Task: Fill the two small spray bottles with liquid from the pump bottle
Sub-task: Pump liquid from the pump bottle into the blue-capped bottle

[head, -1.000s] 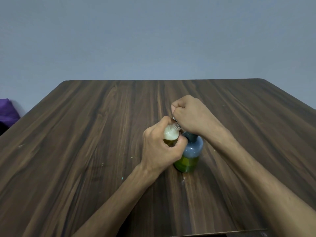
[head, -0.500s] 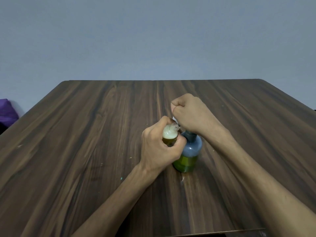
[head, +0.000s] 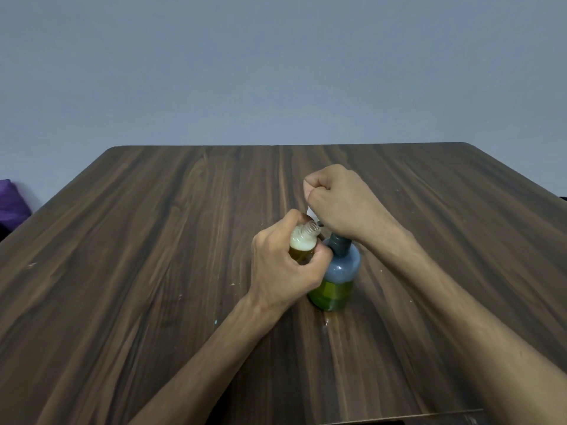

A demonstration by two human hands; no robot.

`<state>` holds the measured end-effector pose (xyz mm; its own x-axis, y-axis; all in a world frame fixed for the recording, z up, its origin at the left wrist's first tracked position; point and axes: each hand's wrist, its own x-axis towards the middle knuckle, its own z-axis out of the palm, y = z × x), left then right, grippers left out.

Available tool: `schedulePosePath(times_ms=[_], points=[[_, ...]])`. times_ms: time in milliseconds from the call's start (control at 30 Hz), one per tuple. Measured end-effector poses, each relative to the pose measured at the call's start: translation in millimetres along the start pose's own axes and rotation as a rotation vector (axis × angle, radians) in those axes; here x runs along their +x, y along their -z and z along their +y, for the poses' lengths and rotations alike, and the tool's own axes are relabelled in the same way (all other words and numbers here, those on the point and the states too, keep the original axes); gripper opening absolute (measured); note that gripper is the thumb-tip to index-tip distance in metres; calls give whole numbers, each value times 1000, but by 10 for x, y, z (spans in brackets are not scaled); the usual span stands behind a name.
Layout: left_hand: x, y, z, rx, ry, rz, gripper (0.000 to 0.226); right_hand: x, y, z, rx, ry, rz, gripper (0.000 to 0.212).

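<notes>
So the whole thing sits on a dark wood-grain desk (head: pixel 153 271), and everything that matters is bunched up a bit right of centre. The pump bottle (head: pixel 336 280) stands upright on the desk, green liquid in the lower part and greyish above it. The right hand (head: pixel 340 204) is balled in a fist over its pump head, fingers curled round something white I can't properly make out, probably the pump top.

The left hand (head: pixel 282 265) is wrapped around one small spray bottle (head: pixel 302 245), holding it just to the left of the pump bottle, touching or nearly so. The little bottle's long axis is roughly upright, tipped slightly toward the pump, open threaded neck right under the fist. It's mostly full, amber liquid with foam on top.

My guess: the next press only works if that neck stays lined up under the nozzle. Second spray bottle isn't in view.
</notes>
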<state>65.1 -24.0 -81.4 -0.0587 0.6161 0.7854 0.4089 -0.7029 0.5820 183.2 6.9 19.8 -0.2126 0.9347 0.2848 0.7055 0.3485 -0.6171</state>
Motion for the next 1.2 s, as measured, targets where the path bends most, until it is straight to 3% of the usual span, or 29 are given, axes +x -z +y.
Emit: schedulePosePath(times_ms=[133,333,467,633,1200], points=[[4,-6,-11,11,26,17,18,22,-30,21,0,-40,-42,31],[-1,6,4,11,6,4,19,26,34,-20,-18,14,-11,18],[5,-3,-1,18,18,13,22,13,-54,21,-66,-40,-56,26],[-3,-2,-1,3,10,7,19,29,-20,19,-8,0,-28,18],[4,18,-3,-15,-20,-5,18,26,14,-20,13,5,-34,26]])
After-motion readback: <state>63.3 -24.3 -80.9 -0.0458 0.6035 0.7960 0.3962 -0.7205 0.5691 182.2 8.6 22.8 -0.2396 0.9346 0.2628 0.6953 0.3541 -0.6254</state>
